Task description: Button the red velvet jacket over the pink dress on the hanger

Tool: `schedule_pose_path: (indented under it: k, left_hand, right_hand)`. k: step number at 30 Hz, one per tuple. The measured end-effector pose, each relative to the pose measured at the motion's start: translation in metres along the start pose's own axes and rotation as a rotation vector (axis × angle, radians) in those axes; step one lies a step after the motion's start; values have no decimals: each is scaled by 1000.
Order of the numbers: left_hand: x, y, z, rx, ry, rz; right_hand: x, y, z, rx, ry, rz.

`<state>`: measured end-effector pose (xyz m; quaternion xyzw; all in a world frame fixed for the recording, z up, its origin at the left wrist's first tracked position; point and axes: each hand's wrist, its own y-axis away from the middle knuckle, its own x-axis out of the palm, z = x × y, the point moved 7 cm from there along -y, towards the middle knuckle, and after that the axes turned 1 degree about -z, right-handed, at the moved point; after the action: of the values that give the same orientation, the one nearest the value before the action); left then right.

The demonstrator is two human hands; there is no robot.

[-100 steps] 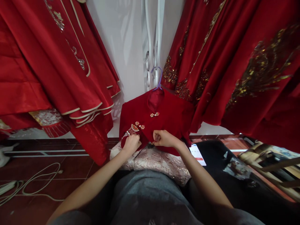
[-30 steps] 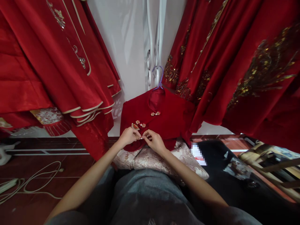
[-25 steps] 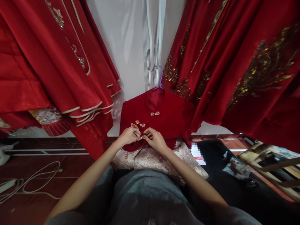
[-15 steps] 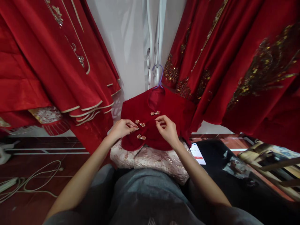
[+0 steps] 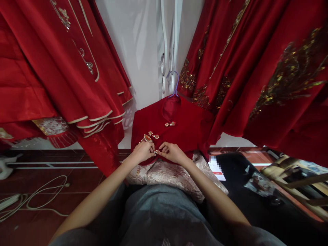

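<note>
Head-worn view, facing forward; angled down, close

left hand (image 5: 146,151): fingertips pinched on lowest flower clasp (image 5: 156,151) | right hand (image 5: 172,152): fingertips at its other end, grip unclear | red jacket (image 5: 184,135): on purple hanger (image 5: 175,89), hem over pink brocade cloth (image 5: 166,176) | fan-shaped ornament (image 5: 147,138): just beyond left hand

Flanking a jacket (image 5: 188,130) with hanging garments (image 5: 84,89), left and right; overlapping the far edge of fabric (image 5: 164,176); carrying a phone (image 5: 217,172) at a surface's (image 5: 233,171) left edge, a packet (image 5: 259,184) near its right.
</note>
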<state>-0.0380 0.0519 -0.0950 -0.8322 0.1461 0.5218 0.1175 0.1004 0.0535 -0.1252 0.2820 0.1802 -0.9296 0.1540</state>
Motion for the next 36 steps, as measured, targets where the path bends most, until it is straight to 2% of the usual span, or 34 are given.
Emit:
schedule_pose_path:
  k: [8,13,15,17,21,23,27,31,36]
  left_hand:
    - [-7,-1,-4,39,90,-63]
    - [-10,-1,-5,27,127,-73]
    - [-12,-1,-6,66,140,-45]
    - [-18,-1,-7,115,100,-75]
    - [-35,1,-10,209,-172,-328]
    - [-35,0,-12,243,-296,-387]
    - [-30,-10,-15,295,-391,-413]
    - [-38,-18,-16,342,-325,-463]
    - [-46,-24,-16,439,-266,-375]
  right_hand:
    - [8,-2,2,6,-86,-70]
    - [5,-2,3,7,-114,-96]
    - [1,-1,3,15,-120,-57]
    - [-4,0,4,15,-116,27]
    - [-18,4,7,9,-63,157]
    - [-27,6,10,2,-65,169]
    - [-38,9,17,-20,-97,192]
    - [-50,12,19,1,-86,190]
    - [-61,15,23,27,-58,184]
